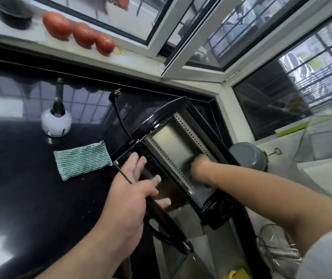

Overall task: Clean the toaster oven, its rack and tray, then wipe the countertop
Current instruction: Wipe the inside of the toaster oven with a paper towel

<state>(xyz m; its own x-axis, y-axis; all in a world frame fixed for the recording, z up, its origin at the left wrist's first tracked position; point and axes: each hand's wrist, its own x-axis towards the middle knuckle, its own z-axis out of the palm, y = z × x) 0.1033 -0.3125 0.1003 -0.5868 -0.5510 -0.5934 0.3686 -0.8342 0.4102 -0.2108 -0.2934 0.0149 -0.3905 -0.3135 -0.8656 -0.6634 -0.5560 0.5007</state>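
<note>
Right hand [198,166] is deep inside the toaster oven [181,150], blurred and seemingly bunched on something dark, though I cannot tell what, if anything, it grips. My left hand [137,184] lies flat with straight fingers on the dropped-open door [141,164], steadying the oven on the dark worktop [30,178]. The cavity's long axis runs away to the upper left, so I judge the right hand's next strokes follow it, while the green-striped cloth [81,161] lies just left of the door, nearer my left hand.
</note>
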